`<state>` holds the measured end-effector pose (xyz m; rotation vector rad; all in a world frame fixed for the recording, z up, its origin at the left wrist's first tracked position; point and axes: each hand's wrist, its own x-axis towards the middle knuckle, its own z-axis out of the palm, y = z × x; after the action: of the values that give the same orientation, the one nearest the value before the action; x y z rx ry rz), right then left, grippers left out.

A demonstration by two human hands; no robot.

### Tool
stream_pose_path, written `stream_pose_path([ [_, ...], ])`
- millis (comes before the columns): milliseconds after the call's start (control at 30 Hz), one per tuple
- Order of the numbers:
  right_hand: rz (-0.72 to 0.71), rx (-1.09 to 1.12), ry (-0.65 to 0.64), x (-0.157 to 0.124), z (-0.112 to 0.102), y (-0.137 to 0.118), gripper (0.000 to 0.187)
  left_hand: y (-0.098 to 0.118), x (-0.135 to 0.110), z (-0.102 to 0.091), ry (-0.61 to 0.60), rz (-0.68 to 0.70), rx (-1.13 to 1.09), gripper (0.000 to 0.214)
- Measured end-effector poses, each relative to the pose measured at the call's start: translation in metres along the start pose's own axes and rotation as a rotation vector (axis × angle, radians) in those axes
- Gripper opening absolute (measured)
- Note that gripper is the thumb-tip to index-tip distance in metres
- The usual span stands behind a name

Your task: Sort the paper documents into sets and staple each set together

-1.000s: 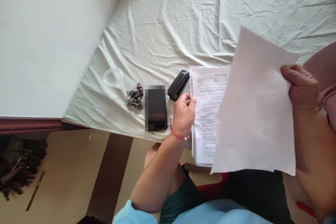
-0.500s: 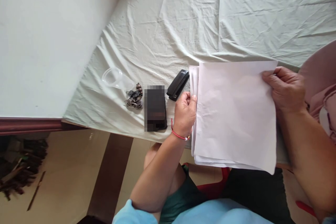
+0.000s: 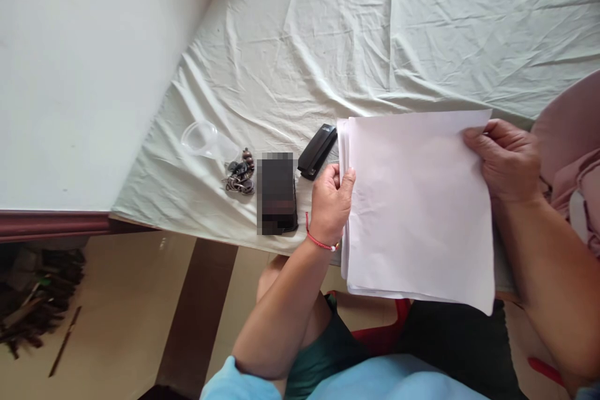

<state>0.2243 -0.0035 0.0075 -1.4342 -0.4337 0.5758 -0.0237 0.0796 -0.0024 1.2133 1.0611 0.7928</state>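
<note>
Seen from above, a person sits at a cloth-covered bench [image 3: 347,44] with both bare hands on sheets of white paper. The stack of papers [image 3: 344,265] lies at the bench's near edge, to the right of the middle of the view, and its lower end juts past that edge. Its left edges are slightly fanned. Covering most of it is a top sheet [image 3: 419,206] whose upward face looks blank.

The left hand [image 3: 330,200] is at the stack's left side, its grip narrow, thumb over the paper's edge and fingers curled in beside it. A red cord bracelet [image 3: 321,242] circles that wrist. The right hand [image 3: 509,159] has the top sheet's right edge, near the far corner, pinched between thumb and bent fingers.

Just left of the stack, beyond the left hand, a black stapler [image 3: 317,151] lies at a slant. Further left is a dark, flat object [image 3: 277,194], largely masked by pixelation. Next come a bunch of keys [image 3: 240,179] and, just beside it, a clear plastic cup [image 3: 209,140] on its side. A pale wall [image 3: 94,75] fills the upper left; a pink chair [image 3: 567,109] shows at the right.
</note>
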Motion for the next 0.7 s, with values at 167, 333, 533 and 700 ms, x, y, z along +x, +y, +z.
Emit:
stream_pose_path([
  [167,-0.005,0.004,-0.019,-0.0011,-0.0004,0.0011,0.047,-0.0057,0.0008,-0.0018,-0.014,0.07,0.095,0.024],
  [333,-0.011,0.004,-0.024,-0.001,-0.0014,0.0015,0.047,-0.0061,0.0009,-0.0019,-0.02,0.084,0.123,0.028],
  [533,-0.029,-0.005,-0.029,0.0001,-0.0025,0.003,0.046,-0.0053,0.0008,-0.0023,-0.026,0.094,0.135,0.027],
  [700,-0.035,0.004,-0.037,-0.0012,-0.0006,0.0029,0.045,-0.005,0.0001,-0.002,-0.025,0.102,0.116,0.027],
])
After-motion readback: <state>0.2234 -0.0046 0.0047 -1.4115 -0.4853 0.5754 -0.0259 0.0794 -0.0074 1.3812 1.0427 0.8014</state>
